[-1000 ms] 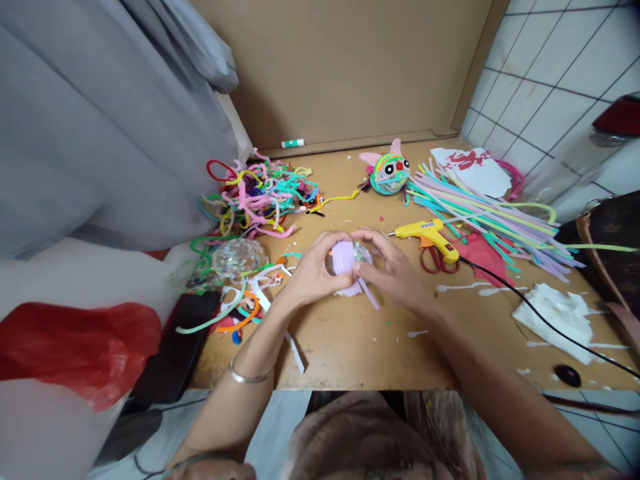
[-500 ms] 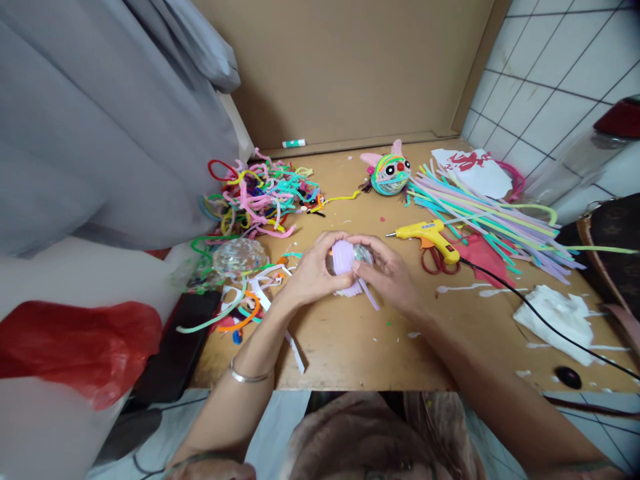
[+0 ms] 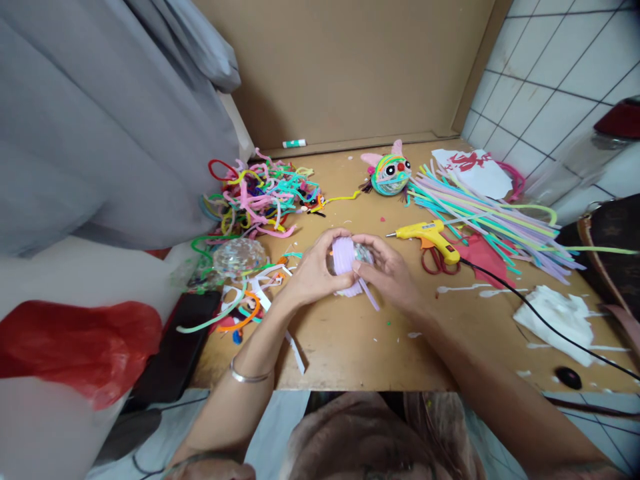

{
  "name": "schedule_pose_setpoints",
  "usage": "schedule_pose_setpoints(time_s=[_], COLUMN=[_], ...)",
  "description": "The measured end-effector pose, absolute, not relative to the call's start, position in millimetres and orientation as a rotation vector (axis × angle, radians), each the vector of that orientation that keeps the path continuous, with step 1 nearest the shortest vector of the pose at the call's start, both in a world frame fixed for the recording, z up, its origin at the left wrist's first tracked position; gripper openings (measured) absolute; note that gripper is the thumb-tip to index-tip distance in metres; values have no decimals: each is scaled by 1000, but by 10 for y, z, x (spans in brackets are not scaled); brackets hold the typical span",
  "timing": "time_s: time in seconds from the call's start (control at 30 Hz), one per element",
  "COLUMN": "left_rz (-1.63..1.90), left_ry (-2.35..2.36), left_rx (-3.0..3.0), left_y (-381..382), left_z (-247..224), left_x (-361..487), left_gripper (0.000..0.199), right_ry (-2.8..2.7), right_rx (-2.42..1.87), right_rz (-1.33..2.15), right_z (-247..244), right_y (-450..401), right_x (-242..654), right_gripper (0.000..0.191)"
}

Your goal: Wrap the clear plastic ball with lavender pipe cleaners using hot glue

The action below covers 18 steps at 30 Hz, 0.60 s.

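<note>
Between my two hands is a clear ball (image 3: 344, 259) with lavender pipe cleaners laid side by side around its middle. One lavender pipe cleaner end (image 3: 370, 295) sticks out from it, down and to the right. My left hand (image 3: 320, 267) curves around the ball's left side, thumb along the lower front. From the right, my right hand (image 3: 383, 268) grips it, its thumb pressed on the lavender band near the loose end. The fingers hide parts of the ball's sides. Beyond my hands stands a decorated ball (image 3: 391, 175) with pink ears, eyes and a red nose.
To the right lie a yellow glue gun (image 3: 425, 235), red-handled scissors (image 3: 440, 261), straight pipe cleaners (image 3: 495, 217) and a white cloth (image 3: 555, 323). Tangled pipe cleaners (image 3: 260, 193), another clear ball (image 3: 240, 257), paper strips (image 3: 295, 352) and a black phone-like slab (image 3: 175, 347) are on the left.
My fingertips have shifted very slightly at the top of the ball. Both hands still hold it in the same place, and everything else looks the same.
</note>
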<state>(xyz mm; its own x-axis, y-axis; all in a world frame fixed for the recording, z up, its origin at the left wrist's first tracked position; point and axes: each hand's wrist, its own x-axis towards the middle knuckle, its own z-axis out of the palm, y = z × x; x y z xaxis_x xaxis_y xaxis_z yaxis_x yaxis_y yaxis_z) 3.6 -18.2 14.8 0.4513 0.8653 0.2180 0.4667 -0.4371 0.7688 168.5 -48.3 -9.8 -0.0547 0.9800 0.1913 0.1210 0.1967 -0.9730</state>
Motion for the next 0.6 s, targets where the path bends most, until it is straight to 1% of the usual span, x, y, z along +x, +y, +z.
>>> schedule_pose_setpoints(time_s=[0.17,0.4,0.6], left_rz=[821,814,832], left_ry=[1102,1091,1083], left_rx=[2091,2089,2093], left_y=[-176,-161,-158], left_z=[139,93,78], left_x=[31,6,-4], left_gripper=[63,68,61], right_ry=[-1404,-1420,-1482], right_rx=[-1120,-1101,-1106], right_rz=[1069,1074,1008], right_z=[-111,-98,-89], right_y=[-475,-457,-448], right_x=[1700,1740,1747], right_gripper=[47,37,34])
